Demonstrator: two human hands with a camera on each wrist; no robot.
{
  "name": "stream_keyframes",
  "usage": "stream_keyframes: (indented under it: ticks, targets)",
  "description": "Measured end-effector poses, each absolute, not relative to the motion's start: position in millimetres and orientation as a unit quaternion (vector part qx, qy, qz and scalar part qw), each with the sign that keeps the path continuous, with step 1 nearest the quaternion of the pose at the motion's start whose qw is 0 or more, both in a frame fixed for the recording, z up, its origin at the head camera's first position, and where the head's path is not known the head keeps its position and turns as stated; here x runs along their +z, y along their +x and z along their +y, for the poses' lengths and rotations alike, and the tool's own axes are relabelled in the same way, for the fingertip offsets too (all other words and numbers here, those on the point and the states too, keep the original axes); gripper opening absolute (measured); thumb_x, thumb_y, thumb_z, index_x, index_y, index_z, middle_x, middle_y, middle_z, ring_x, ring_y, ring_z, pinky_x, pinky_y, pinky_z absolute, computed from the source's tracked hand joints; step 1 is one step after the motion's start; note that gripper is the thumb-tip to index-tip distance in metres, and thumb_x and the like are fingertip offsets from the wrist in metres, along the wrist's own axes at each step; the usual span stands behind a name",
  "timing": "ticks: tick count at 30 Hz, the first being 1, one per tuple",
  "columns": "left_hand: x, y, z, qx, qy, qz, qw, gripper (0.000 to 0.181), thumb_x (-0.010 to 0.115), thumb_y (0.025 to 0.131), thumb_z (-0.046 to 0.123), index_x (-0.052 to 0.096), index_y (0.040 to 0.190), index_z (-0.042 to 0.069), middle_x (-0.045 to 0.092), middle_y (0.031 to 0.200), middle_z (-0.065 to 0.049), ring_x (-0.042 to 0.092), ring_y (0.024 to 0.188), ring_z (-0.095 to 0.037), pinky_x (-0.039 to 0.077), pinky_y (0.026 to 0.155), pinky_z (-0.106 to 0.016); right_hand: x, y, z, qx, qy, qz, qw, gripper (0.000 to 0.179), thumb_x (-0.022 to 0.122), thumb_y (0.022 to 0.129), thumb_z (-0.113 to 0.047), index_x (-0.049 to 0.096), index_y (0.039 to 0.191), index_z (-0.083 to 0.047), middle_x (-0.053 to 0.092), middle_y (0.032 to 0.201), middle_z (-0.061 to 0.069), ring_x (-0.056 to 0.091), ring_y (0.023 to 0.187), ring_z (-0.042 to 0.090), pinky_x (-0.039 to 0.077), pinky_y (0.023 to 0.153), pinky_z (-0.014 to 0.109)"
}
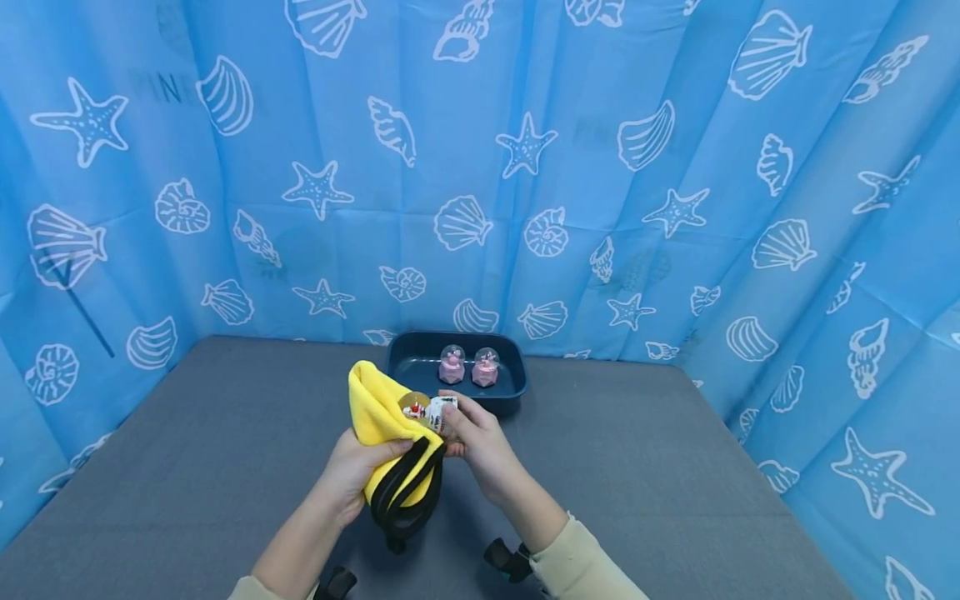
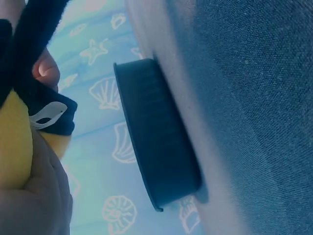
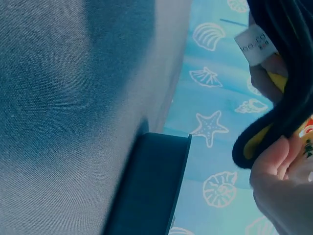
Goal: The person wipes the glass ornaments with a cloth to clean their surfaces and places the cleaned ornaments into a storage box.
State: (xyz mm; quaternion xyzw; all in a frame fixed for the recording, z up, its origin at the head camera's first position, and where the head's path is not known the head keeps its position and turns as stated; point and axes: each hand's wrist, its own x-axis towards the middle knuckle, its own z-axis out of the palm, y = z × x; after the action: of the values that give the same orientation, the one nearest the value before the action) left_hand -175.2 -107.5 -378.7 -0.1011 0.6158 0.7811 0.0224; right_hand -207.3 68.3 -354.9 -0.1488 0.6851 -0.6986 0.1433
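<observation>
In the head view my left hand (image 1: 349, 473) holds up a yellow plush drawstring pouch (image 1: 378, 408) with black trim and black cords that loop down below it. My right hand (image 1: 480, 437) grips a small snow globe (image 1: 437, 412) by its white patterned base, its clear dome tipped toward the yellow fabric. A red and white figure shows inside the dome. From the right wrist, my thumb and fingers sit at the black edge of the pouch (image 3: 266, 129), with the globe (image 3: 299, 159) partly cut off by the frame. A white tag (image 3: 256, 45) hangs from the pouch.
Behind my hands stands a dark blue tray (image 1: 401, 343) holding two pink snow globes, a left one (image 1: 452, 367) and a right one (image 1: 485, 368). It rests on a grey cloth-covered table (image 1: 660, 467). A blue shell-print curtain (image 1: 570, 167) hangs around the back and sides.
</observation>
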Motion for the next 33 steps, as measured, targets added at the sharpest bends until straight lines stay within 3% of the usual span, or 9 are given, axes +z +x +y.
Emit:
stream_keyframes:
  ticks: [6, 15, 22, 28, 33]
  targets:
    - [-378.7, -175.5, -109.7, 0.796, -0.095, 0.597, 0.033, 0.043, 0.068, 0.086, -0.001, 0.045, 0.122, -0.005, 0.058, 0.104, -0.012, 0.065, 0.087, -0.019, 0.056, 0.078, -0.033, -351.6, -206.7, 70.6, -0.727, -0.123, 0.656, 0.161, 0.055, 0.051, 0.102, -0.033, 0.039, 0.143, 0.002, 0.056, 0.115, 0.013, 0.054, 0.082, 0.013, 0.049, 0.072, 0.023]
    - [-375.5, -175.4, -112.0, 0.869, -0.090, 0.485, 0.045, 0.036, 0.062, 0.097, 0.020, 0.043, 0.121, 0.000, 0.060, 0.101, -0.003, 0.065, 0.092, -0.013, 0.054, 0.086, -0.029, -350.7, -209.9, 72.4, -0.761, -0.108, 0.625, 0.133, 0.055, 0.062, 0.093, -0.012, 0.036, 0.138, 0.007, 0.058, 0.119, 0.016, 0.055, 0.090, 0.015, 0.047, 0.072, 0.021]
    - [-373.1, -176.8, -108.0, 0.887, -0.066, 0.451, 0.073, 0.039, 0.059, 0.099, 0.027, 0.042, 0.124, 0.003, 0.058, 0.106, -0.001, 0.063, 0.099, -0.013, 0.050, 0.092, -0.029, -353.3, -209.8, 73.3, -0.763, -0.166, 0.611, 0.132, 0.057, 0.064, 0.090, -0.004, 0.038, 0.139, 0.008, 0.055, 0.128, 0.019, 0.054, 0.103, 0.019, 0.047, 0.095, 0.026]
    - [-376.3, -178.2, -104.9, 0.880, -0.088, 0.462, 0.068, 0.043, 0.056, 0.100, 0.033, 0.042, 0.127, 0.003, 0.060, 0.103, 0.000, 0.064, 0.094, -0.012, 0.052, 0.088, -0.027, -359.8, -208.8, 71.3, -0.690, -0.249, 0.669, 0.124, 0.061, 0.064, 0.093, -0.004, 0.035, 0.146, -0.001, 0.054, 0.130, 0.023, 0.054, 0.099, 0.022, 0.049, 0.090, 0.027]
    - [-380.2, -177.5, -106.8, 0.872, -0.100, 0.476, 0.052, 0.042, 0.052, 0.102, 0.030, 0.040, 0.130, 0.001, 0.060, 0.101, 0.001, 0.064, 0.091, -0.010, 0.052, 0.085, -0.026, -362.8, -207.9, 66.2, -0.676, -0.239, 0.690, 0.099, 0.060, 0.065, 0.093, -0.005, 0.037, 0.146, -0.004, 0.056, 0.130, 0.022, 0.055, 0.101, 0.021, 0.050, 0.092, 0.031]
